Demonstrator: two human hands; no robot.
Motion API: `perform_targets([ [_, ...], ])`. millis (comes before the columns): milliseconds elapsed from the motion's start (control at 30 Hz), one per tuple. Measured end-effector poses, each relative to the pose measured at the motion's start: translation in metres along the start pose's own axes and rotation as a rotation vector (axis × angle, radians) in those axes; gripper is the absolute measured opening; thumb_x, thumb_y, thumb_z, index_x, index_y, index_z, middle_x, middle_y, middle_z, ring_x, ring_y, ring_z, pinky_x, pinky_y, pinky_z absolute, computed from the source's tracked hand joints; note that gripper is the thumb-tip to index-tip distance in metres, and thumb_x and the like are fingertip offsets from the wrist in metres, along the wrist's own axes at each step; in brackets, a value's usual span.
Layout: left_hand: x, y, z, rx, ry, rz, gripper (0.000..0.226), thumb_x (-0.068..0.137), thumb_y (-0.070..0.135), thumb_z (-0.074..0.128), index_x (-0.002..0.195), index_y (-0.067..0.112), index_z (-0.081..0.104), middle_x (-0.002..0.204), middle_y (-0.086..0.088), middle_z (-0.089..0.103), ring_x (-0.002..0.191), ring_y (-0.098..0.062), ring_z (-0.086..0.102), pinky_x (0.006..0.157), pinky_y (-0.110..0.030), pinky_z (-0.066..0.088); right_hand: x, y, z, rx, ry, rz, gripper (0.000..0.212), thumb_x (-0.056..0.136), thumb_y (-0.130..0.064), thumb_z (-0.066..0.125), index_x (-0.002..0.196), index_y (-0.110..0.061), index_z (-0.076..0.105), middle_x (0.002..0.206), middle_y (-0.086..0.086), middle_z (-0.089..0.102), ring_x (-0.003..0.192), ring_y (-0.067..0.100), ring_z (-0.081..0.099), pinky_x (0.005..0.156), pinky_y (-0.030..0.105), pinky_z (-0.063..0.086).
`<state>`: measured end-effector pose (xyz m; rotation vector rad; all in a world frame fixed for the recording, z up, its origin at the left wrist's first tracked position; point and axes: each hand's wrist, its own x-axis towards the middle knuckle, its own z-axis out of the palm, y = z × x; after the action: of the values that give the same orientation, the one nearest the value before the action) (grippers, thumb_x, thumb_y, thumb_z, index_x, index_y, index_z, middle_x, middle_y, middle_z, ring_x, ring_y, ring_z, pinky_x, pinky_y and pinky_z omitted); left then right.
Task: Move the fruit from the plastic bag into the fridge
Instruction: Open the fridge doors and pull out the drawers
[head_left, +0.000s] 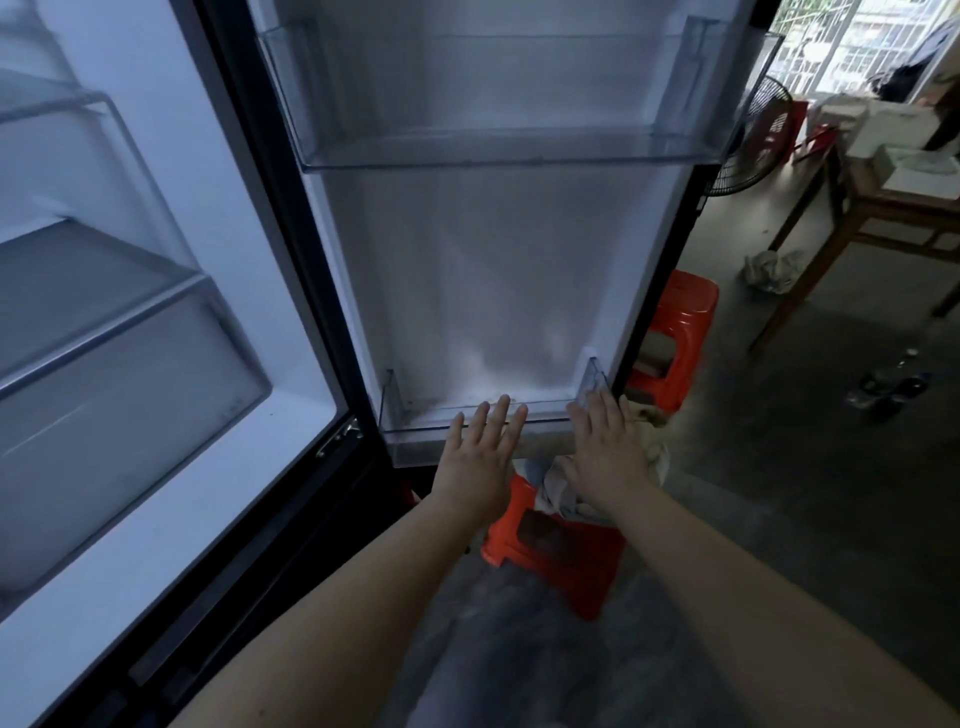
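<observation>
Floor (789, 499): grey concrete, mottled, dim. Daylight enters by a barred window (878, 36) at 1 o'clock. At 2 o'clock stands a wooden table (878, 205) carrying white boxes, with a black fan (748, 150) near its left end and a crumpled cloth (774, 270) on the floor beneath. One red stool (680, 322) and some bottles (888, 387) at 3 o'clock; second red stool (561, 556) at 5 o'clock.

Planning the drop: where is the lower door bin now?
Head view, low centre: the lower door bin sits at the foot of the open fridge door, with the left hand and right hand at its front edge, above a red stool.
</observation>
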<state>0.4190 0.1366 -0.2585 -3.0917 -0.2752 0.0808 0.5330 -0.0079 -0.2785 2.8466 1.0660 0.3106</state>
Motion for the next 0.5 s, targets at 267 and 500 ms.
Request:
perform_targets([
  [267,0.031,0.015,0.002,0.007,0.0,-0.101,0.081,0.095,0.028,0.036,0.143,0.02,-0.029,0.153,-0.007,-0.03,0.142,-0.028,-0.022,0.113,-0.048,-0.013,0.038,0.025,0.012,-0.006,-0.014,-0.071,0.093,0.067,-0.055,0.072,0.137,-0.004,0.039,0.146,0.028,0.03,0.138,0.04,0.024,0.115,0.05,0.003],
  [500,0.03,0.022,-0.006,0.079,-0.069,-0.151,0.083,0.095,0.033,0.035,0.141,0.019,-0.033,0.151,-0.008,-0.033,0.141,-0.03,-0.025,0.113,-0.05,-0.014,0.037,0.032,0.019,0.118,0.09,-0.125,0.089,0.062,-0.045,0.079,0.133,-0.006,0.044,0.142,0.028,0.037,0.135,0.043,0.03,0.112,0.054,0.009],
])
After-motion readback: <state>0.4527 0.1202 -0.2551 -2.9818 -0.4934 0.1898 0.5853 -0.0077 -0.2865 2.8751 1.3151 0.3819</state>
